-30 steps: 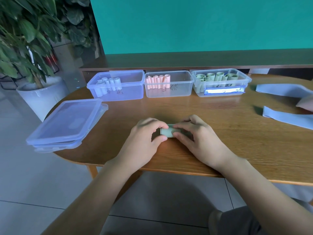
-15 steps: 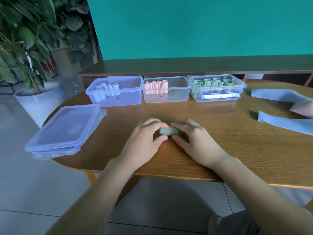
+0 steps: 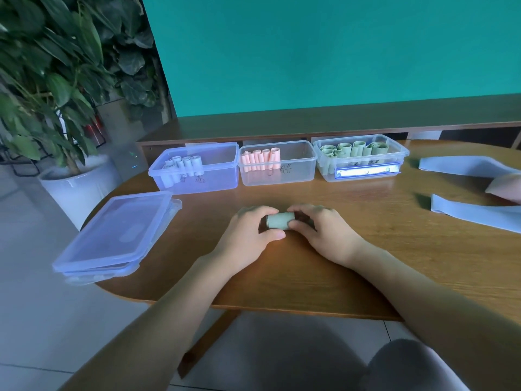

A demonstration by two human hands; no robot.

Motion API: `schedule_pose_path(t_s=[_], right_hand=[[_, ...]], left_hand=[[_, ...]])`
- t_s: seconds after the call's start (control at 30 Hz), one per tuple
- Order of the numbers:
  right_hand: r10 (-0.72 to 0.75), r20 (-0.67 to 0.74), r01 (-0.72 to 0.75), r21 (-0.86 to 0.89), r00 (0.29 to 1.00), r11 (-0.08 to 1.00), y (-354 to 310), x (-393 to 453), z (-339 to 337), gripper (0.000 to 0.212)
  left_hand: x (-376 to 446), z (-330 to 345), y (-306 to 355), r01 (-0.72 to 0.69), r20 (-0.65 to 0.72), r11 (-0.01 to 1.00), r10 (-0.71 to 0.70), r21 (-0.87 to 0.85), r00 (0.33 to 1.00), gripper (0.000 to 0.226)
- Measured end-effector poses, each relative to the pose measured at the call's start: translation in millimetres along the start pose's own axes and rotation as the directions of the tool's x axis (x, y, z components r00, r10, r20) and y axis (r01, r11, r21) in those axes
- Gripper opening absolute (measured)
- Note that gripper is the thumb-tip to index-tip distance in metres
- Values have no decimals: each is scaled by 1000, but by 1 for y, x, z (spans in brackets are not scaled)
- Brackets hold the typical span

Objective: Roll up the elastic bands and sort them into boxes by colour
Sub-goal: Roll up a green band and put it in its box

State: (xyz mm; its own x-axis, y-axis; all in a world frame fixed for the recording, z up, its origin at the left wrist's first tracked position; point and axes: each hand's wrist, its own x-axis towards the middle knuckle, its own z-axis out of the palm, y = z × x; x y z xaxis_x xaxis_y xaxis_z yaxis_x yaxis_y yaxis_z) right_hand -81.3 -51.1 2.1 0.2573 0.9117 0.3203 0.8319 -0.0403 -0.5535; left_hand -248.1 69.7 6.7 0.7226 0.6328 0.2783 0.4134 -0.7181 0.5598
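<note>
1. a potted plant (image 3: 50, 88) in a white pot (image 3: 76, 190) stands on the floor beyond the table's left end.
2. a stack of clear box lids (image 3: 118, 235) lies on the left part of the wooden table (image 3: 366, 263), its near corner hanging over the edge.
3. the blue box (image 3: 197, 167) is the leftmost of three open boxes in a row along the far side; pale blue rolls (image 3: 183, 165) stand in its left half.
4. the left hand (image 3: 248, 235) rests on the table near the middle, fingers curled over the left end of a green roll (image 3: 279, 221), thumb tucked below it.
5. that green roll lies on its side on the table between the two hands, well short of the boxes.
6. the middle box (image 3: 277, 165) is clear and holds pink rolls (image 3: 260, 160) standing at its left side.
7. the right hand (image 3: 327, 235) grips the roll's right end, fingertips on top and thumb under.
8. the right box (image 3: 362, 158) holds upright green rolls (image 3: 352, 149) across its width, just beside the middle box.
9. unrolled blue bands (image 3: 473, 213) lie flat at the table's right side, with a bit of pink band (image 3: 507, 187) touching them at the frame edge.
</note>
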Motion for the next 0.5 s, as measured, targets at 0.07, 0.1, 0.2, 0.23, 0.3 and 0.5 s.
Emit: schedule_pose_path(t_s=[0.07, 0.1, 0.2, 0.23, 0.3, 0.5], right_hand=[[-7, 11, 7, -4, 1000, 1000, 3, 5, 1, 29], [-1, 6, 1, 5, 1000, 1000, 4, 7, 1, 30], [59, -27, -55, 141, 998, 988, 7, 8, -3, 37], [83, -37, -72, 237, 996, 969, 7, 7, -5, 38], [119, -55, -86, 417, 991, 905, 12, 6, -10, 36], [154, -88, -77, 572, 984, 817, 33, 5, -40, 28]], left_hand=[[6, 2, 0, 14, -11, 1000, -14, 10, 1000, 41], [9, 3, 0, 16, -9, 1000, -16, 13, 1000, 38], [15, 5, 1, 14, -2, 1000, -14, 2, 1000, 34], [17, 5, 3, 6, -8, 1000, -6, -18, 1000, 34], [22, 7, 7, -10, -17, 997, 8, -70, 1000, 33], [45, 20, 27, -49, 8, 975, 52, -215, 999, 34]])
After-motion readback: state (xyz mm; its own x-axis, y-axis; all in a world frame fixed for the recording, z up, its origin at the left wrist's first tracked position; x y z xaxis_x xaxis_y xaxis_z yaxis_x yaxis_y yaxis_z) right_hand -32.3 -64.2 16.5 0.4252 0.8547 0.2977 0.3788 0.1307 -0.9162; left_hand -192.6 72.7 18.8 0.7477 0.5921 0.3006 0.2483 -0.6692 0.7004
